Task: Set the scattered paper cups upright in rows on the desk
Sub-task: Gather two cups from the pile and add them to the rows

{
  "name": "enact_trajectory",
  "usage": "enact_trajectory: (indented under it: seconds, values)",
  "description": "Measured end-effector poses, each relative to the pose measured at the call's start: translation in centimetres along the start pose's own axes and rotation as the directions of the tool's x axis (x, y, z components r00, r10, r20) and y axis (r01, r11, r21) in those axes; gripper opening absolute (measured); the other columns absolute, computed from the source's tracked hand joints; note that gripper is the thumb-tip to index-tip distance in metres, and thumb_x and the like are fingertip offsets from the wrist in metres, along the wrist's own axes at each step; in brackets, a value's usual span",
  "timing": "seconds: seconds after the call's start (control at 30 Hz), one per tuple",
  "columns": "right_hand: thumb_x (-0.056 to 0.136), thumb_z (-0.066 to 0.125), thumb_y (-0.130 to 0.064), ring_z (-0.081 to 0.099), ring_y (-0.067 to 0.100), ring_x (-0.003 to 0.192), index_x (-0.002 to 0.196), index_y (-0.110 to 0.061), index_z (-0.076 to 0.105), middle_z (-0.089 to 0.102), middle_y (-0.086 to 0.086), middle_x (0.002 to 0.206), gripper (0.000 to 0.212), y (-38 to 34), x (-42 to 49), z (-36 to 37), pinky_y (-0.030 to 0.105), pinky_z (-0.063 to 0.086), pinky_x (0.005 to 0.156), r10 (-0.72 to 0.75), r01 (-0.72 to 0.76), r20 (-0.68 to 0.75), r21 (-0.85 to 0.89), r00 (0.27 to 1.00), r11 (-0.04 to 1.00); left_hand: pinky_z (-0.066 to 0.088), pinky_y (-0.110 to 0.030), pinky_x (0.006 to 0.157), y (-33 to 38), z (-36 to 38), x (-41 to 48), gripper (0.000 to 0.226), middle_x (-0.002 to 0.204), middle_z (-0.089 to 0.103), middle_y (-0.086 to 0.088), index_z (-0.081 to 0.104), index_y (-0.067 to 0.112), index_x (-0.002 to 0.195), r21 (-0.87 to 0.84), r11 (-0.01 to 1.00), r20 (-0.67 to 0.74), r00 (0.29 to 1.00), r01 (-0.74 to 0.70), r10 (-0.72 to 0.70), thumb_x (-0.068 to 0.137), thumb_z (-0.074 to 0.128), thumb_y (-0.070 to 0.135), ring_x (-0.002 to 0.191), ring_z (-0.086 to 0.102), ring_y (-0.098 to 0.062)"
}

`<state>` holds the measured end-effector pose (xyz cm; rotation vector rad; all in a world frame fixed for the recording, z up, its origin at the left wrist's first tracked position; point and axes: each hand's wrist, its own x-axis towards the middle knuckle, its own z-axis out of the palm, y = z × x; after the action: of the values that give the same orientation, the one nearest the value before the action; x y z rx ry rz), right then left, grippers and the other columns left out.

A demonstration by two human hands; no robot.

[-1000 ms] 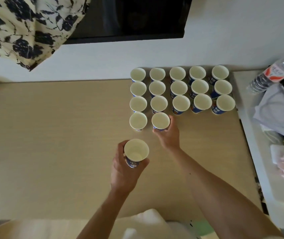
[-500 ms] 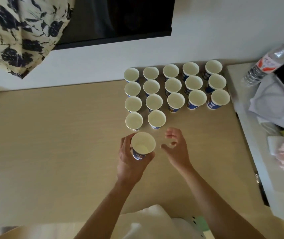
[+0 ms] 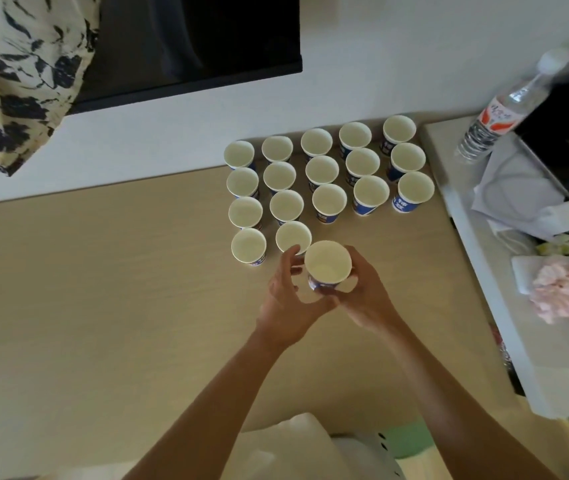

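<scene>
Both hands cupped one paper cup (image 3: pixel 328 265) upright just above the desk (image 3: pixel 103 289): left hand (image 3: pixel 288 299) curled round its near side, right hand (image 3: pixel 362 292) seemingly closing on it. It hovered beside the front row (image 3: pixel 271 244); a careless set-down might topple those neighbours.

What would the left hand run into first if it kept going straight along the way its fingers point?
Probably the nearest standing cup in the front row: the left hand, gripping the held cup together with the right hand, points its fingertips at that rim. Height above the desk is unclear.
</scene>
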<state>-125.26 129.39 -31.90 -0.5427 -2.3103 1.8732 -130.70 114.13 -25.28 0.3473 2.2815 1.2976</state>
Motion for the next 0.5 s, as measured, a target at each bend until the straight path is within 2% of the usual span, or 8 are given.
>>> enact_trajectory:
  seconds: [0.1, 0.2, 0.33, 0.5]
  values:
    - [0.069, 0.088, -0.023, 0.066, 0.007, 0.091, 0.119, -0.033, 0.059, 0.068, -0.014, 0.105, 0.059, 1.7, 1.9, 0.1, 0.015, 0.049, 0.078, 0.045, -0.038, -0.209, 0.036, 0.977, 0.999, 0.051, -0.030, 0.090, -1.1, -0.4, -0.6, 0.094, 0.129, 0.054, 0.009, 0.035, 0.024, 0.144, -0.017, 0.999, -0.053, 0.997, 0.049, -0.049, 0.067, 0.089, 0.026, 0.116, 0.053, -0.009]
    - [0.068, 0.086, -0.021, 0.065, 0.008, 0.085, 0.116, -0.028, 0.057, 0.067, -0.011, 0.102, 0.057, 3.4, 4.1, 0.5, 0.027, 0.055, 0.079, 0.128, -0.121, -0.302, 0.041, 0.945, 0.992, 0.053, -0.031, 0.089, -2.4, -1.0, -1.6, 0.087, 0.126, 0.056, 0.007, 0.040, 0.024, 0.141, -0.033, 0.994, -0.100, 0.990, 0.101, -0.104, 0.069, 0.089, 0.026, 0.114, 0.055, -0.009]
    - [0.065, 0.086, -0.023, 0.064, 0.008, 0.083, 0.111, -0.028, 0.055, 0.065, -0.013, 0.098, 0.056, 5.5, 6.0, 1.3, 0.034, 0.055, 0.079, 0.150, -0.175, -0.347, -0.041, 0.926, 0.984, 0.055, -0.031, 0.087, -3.9, -1.8, -2.7, 0.078, 0.123, 0.059, 0.009, 0.046, 0.024, 0.136, -0.050, 0.987, -0.137, 0.978, 0.155, -0.161, 0.071, 0.088, 0.025, 0.113, 0.057, -0.006]
    - [0.065, 0.088, -0.019, 0.063, 0.009, 0.092, 0.119, -0.023, 0.056, 0.066, -0.008, 0.108, 0.063, 7.1, 6.6, 1.7, 0.030, 0.055, 0.084, 0.137, -0.171, -0.374, -0.058, 0.917, 0.984, 0.055, -0.030, 0.086, -4.7, -2.4, -2.9, 0.072, 0.122, 0.059, 0.013, 0.048, 0.027, 0.133, -0.054, 0.981, -0.166, 0.967, 0.186, -0.193, 0.072, 0.087, 0.025, 0.112, 0.056, -0.002]
